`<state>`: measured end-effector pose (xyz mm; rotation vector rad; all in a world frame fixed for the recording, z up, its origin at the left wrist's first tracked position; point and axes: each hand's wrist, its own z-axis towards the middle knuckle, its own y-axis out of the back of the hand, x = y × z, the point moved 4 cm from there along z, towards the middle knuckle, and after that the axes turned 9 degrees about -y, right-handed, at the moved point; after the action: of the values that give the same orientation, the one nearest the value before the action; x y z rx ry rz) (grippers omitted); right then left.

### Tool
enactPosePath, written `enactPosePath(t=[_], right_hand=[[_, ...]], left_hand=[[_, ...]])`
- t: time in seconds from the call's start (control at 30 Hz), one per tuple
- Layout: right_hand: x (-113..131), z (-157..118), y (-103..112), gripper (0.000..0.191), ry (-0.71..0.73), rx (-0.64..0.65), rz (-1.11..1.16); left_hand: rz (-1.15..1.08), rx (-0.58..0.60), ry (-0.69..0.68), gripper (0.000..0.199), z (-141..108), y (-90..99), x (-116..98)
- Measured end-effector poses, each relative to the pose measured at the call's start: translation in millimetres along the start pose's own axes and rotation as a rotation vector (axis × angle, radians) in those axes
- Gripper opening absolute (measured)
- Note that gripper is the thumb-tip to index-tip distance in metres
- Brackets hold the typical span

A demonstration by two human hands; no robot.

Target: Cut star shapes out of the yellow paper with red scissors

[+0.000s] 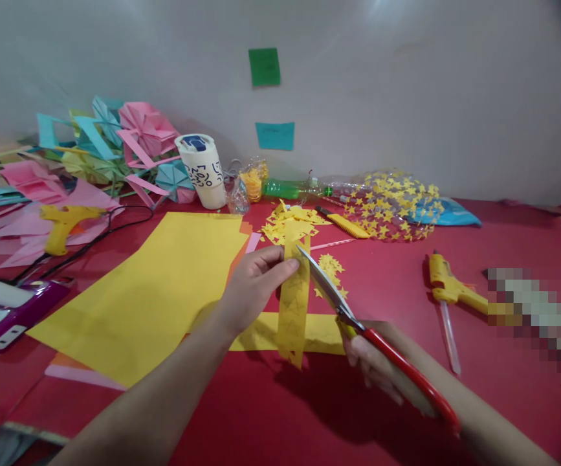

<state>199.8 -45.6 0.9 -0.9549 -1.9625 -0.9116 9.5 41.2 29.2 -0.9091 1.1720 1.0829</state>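
My left hand (261, 279) pinches a narrow yellow paper strip (294, 307) between thumb and fingers. Star outlines show on the strip, which hangs upright over the table. My right hand (377, 362) grips red-handled scissors (338, 301), their blades pointing up and left with the tips at the strip's right side, by my left thumb. Whether the blades bite into the paper is hard to tell. Beneath the strip lies a wider yellow paper band (255, 333). Small cut paper stars (329, 266) are heaped just behind the scissors. Yellow paper scraps (280, 228) are piled beyond my left hand.
Large yellow sheets (164, 291) cover the table's left part. Two yellow glue guns (448, 281) lie at either side. Behind are a white tumbler (205, 171), a green bottle (285, 189), a yellow cutter (351, 225), a star-covered plastic piece (391, 204) and folded paper flowers (147, 126).
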Motion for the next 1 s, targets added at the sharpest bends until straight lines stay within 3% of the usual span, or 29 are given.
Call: enactPosePath(t=[0.37, 0.57, 1.0], right_hand=[[-15, -1, -10, 0.054, 0.014, -0.035, 0.061], [-8, -2, -9, 0.057, -0.062, -0.058, 0.032], [-4, -2, -10, 0.054, -0.085, -0.066, 0.028]], left_hand=[[-0.157, -0.021, -0.026, 0.014, -3, -11.2, 6], [-0.2, -0.005, -0.025, 0.013, -3, -11.8, 6], [-0.226, -0.003, -0.019, 0.015, -3, -12.8, 6]])
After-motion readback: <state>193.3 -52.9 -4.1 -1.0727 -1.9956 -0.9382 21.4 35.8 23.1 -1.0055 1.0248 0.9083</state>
